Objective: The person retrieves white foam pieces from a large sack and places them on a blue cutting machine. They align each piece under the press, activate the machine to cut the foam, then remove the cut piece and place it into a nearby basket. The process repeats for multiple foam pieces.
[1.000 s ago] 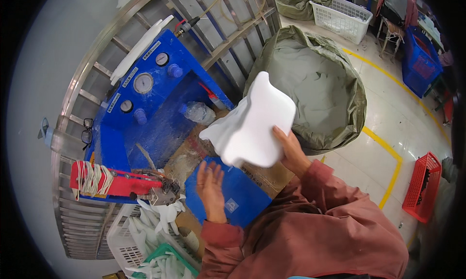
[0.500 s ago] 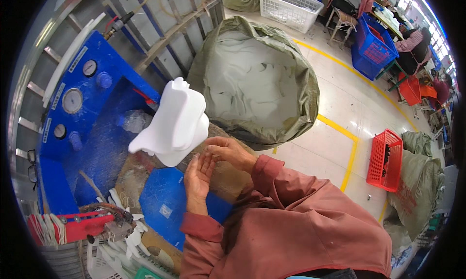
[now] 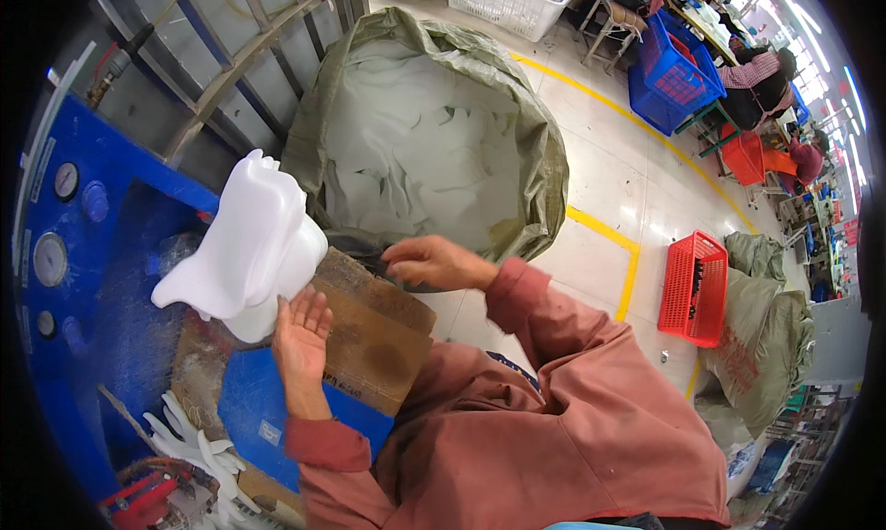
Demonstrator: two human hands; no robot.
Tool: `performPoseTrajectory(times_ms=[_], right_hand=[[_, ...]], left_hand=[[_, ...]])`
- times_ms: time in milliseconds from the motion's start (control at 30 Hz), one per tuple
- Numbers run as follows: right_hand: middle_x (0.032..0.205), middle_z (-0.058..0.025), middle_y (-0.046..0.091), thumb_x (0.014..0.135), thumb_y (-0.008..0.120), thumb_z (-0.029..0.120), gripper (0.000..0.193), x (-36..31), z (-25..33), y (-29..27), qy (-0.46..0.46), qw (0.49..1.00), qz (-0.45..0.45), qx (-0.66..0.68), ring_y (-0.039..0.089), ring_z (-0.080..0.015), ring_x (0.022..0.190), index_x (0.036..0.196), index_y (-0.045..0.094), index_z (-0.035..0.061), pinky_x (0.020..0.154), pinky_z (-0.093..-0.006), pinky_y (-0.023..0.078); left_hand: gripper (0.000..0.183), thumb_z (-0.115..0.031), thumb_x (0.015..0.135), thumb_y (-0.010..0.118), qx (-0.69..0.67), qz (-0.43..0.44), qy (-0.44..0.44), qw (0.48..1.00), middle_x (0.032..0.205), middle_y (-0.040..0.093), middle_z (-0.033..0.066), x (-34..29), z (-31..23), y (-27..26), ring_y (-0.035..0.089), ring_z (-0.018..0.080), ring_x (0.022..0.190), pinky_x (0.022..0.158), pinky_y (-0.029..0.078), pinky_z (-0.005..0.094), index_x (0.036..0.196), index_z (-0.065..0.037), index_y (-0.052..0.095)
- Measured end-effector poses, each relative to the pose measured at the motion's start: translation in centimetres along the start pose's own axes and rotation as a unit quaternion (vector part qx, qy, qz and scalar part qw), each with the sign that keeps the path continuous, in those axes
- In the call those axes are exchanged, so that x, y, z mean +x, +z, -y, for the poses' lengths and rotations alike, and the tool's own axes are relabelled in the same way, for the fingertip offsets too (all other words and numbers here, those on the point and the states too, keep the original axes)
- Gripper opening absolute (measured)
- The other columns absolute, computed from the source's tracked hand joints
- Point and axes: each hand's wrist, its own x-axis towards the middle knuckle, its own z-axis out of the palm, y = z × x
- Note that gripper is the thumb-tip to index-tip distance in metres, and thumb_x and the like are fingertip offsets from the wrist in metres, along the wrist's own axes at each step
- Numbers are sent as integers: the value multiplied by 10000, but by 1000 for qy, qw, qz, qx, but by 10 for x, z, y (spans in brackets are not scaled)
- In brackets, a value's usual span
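Spread fingers of the left hand (image 3: pixel 303 347) reach the lower edge of the white stack (image 3: pixel 242 239), tilted above the desk (image 3: pixel 196 355); whether they touch is unclear. Squaring such soft-looking pieces well probably calls for flat palms and light, even pressure, leaving edges undented. The left palm faces upward, forearm pointing away; the right hand (image 3: pixel 438 261), loosely bent, apparently empty, points leftward near the sack (image 3: pixel 551 152).

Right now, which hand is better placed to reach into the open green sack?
Probably the right hand: it is close to the near rim of the green sack, and nothing shows in it. The left hand is farther away, its fingers beside the white stacked pieces.
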Motion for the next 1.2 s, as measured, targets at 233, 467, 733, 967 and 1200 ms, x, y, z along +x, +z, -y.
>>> performPoseTrajectory(times_ms=[233, 467, 733, 967, 1200], right_hand=[[1221, -173, 748, 1009, 689, 323, 513, 65, -21, -109, 102, 984, -39, -140, 706, -248, 1087, 1369, 654, -41, 935, -374, 571], [1328, -258, 702, 927, 743, 364, 677, 193, -40, -152, 19, 959, -207, -190, 683, -364, 1225, 1436, 592, -56, 1055, -429, 524], [1317, -261, 665, 890, 767, 439, 680, 314, -41, -147, 14, 888, -299, -349, 621, -418, 1257, 1343, 628, -48, 1067, -487, 503], [1237, -208, 684, 845, 804, 480, 619, 346, -44, -138, 15, 816, -313, -487, 643, -389, 1174, 1229, 682, 10, 976, -477, 529], [1215, -207, 686, 842, 803, 419, 576, 348, -55, -114, -14, 823, -308, -478, 661, -394, 1132, 1223, 642, 18, 931, -493, 543]], left_hand=[[322, -207, 1076, 613, 155, 93, -48, 982, 1255, 726, 140, -56, 37, 36, 754, 239, 1037, 804, 638, 344, 1304, 6, 694], [252, -107, 1056, 641, 383, 102, -30, 918, 1144, 765, 120, -53, 91, 64, 769, 175, 928, 738, 619, 292, 1241, 38, 731], [196, -64, 1039, 668, 321, 27, -44, 946, 1074, 763, 116, -55, 99, 68, 769, 174, 870, 672, 605, 267, 1175, 54, 746], [163, -28, 1020, 681, 390, 26, -37, 920, 1041, 774, 125, -51, 95, 67, 768, 169, 851, 699, 587, 275, 1131, 66, 754], [156, 3, 1004, 690, 378, 26, -21, 925, 1060, 780, 143, -51, 91, 75, 770, 177, 844, 721, 590, 283, 1128, 68, 757]])
